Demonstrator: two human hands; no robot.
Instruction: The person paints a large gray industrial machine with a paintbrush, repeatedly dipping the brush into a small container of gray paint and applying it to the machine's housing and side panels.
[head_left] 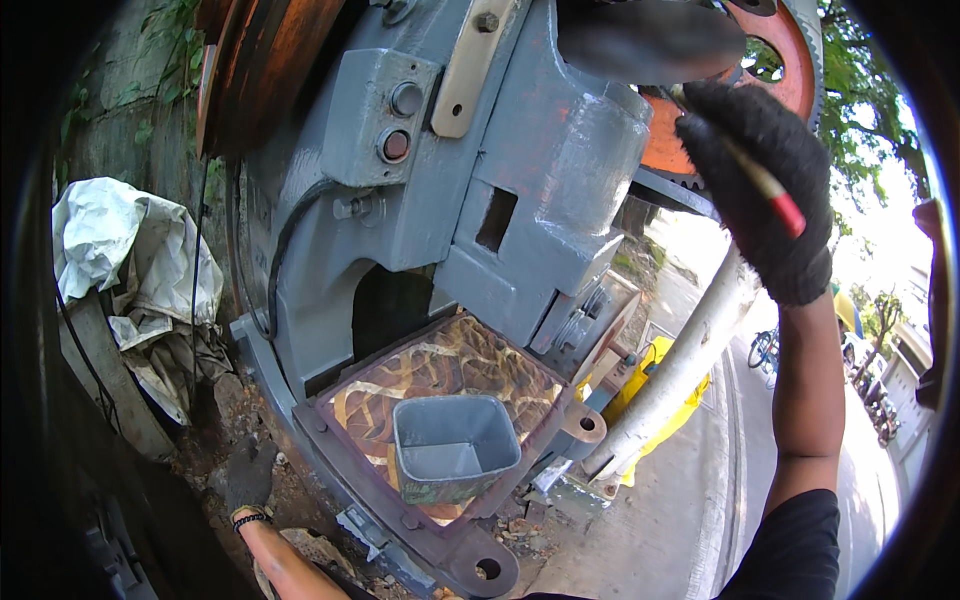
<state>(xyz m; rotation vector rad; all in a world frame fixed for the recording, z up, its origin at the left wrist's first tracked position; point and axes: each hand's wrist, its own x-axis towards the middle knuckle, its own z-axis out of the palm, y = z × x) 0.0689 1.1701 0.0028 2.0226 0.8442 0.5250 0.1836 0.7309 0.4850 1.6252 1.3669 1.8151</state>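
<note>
My right hand (765, 185), in a black fuzzy glove, is raised at the upper right and closed around a paintbrush (783, 208). The brush handle ends in red and points down to the right; its other end is by the orange gear wheel (672, 145), where a blurred patch hides detail. My left hand (249, 474), in a dark grey glove, hangs low at the left beside the machine's base, its fingers hard to make out. Between the hands, a square-sided tub (455, 490) with grey paint inside stands on a brown patterned cloth (365, 415) over the machine's bed.
The large grey-painted machine (400, 220) fills the middle, carrying a box with two round buttons (405, 98). White crumpled sheeting (100, 230) lies at the left by a wall. To the right are a pale trunk (680, 370), yellow sheeting (655, 425) and a road (750, 440).
</note>
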